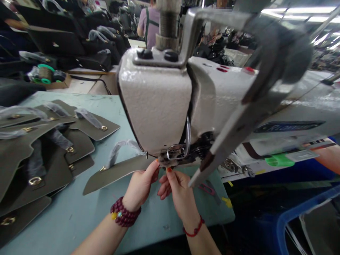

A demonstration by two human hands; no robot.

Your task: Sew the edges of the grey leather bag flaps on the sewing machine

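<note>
My left hand (142, 186) grips the near end of an olive-grey leather flap (114, 173) that lies under the head of a white sewing machine (156, 102). My right hand (177, 189) is right beside it, fingertips pinched up at the needle area (172, 156); what they hold is hidden by the machine. Each wrist carries a bead bracelet. The flap has a small gold buckle and a plastic-wrapped strap at its far end.
A pile of matching flaps with gold buckles (39, 156) covers the left of the pale blue table (79, 212). Thread spools (45, 74) and black bags stand behind. A person in a purple shirt (148, 24) works far back. A blue bin (300, 219) sits lower right.
</note>
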